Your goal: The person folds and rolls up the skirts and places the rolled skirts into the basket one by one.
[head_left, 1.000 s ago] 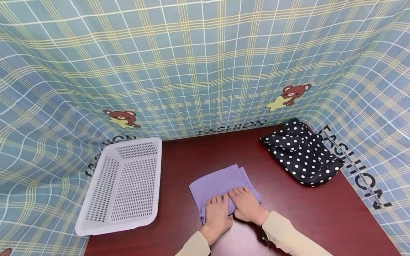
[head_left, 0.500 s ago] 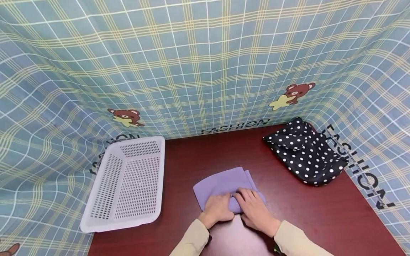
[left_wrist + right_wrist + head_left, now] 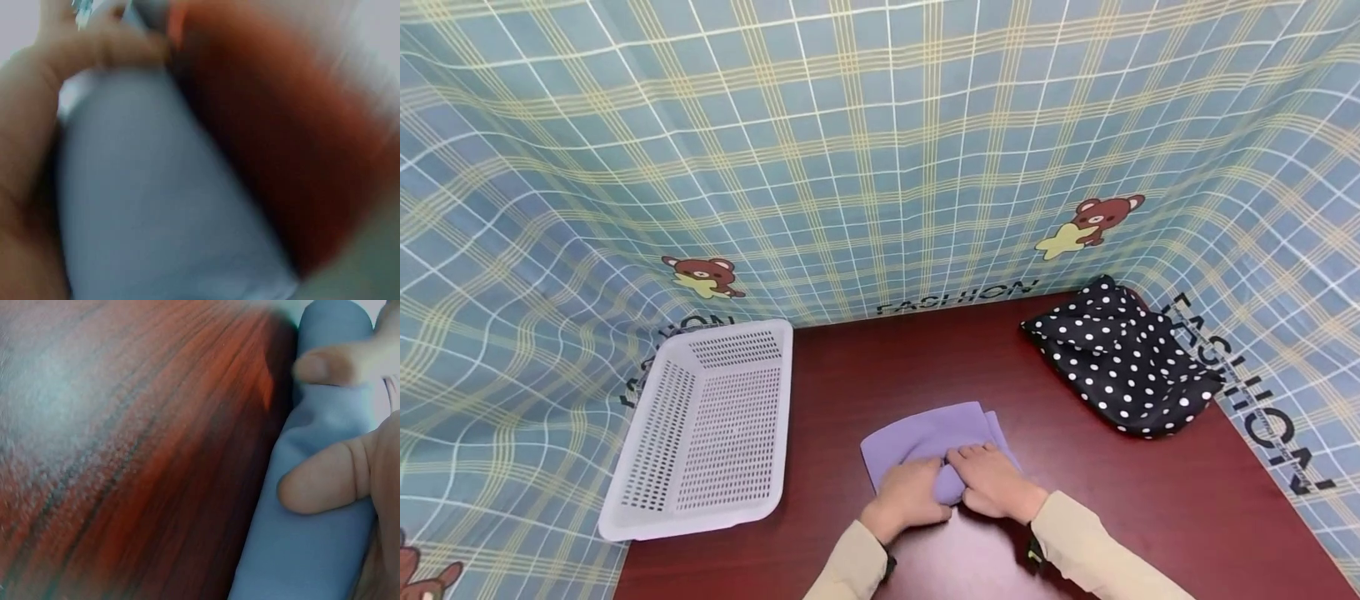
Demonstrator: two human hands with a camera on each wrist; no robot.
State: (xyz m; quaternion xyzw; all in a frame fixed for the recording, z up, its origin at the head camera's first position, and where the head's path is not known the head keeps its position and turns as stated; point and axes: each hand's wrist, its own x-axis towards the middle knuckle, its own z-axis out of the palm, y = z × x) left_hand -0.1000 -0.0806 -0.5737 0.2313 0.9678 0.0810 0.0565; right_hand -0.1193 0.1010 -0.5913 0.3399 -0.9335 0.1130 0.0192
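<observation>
A purple cloth (image 3: 936, 429) lies on the table, its far part flat and its near edge rolled up. My left hand (image 3: 910, 493) grips the left part of the roll, fingers bent over it and thumb on the near side. On the right part, my right hand (image 3: 994, 482) holds the same roll close beside it. In the right wrist view both thumbs press on the rolled cloth (image 3: 306, 550), which looks like a smooth tube. The left wrist view is blurred, with the cloth (image 3: 144, 187) beside the left hand (image 3: 37, 119).
A white perforated plastic basket (image 3: 784, 433) stands on the left of the dark red table (image 3: 850, 367). At the back right lies a crumpled black cloth with white dots (image 3: 1120, 358). A plaid curtain (image 3: 895, 167) encloses the back and sides.
My left hand's fingers, stretched over the cloth a second ago, have bent round its near edge. The far edge of the cloth has come slightly nearer. The whole view has shifted a little.
</observation>
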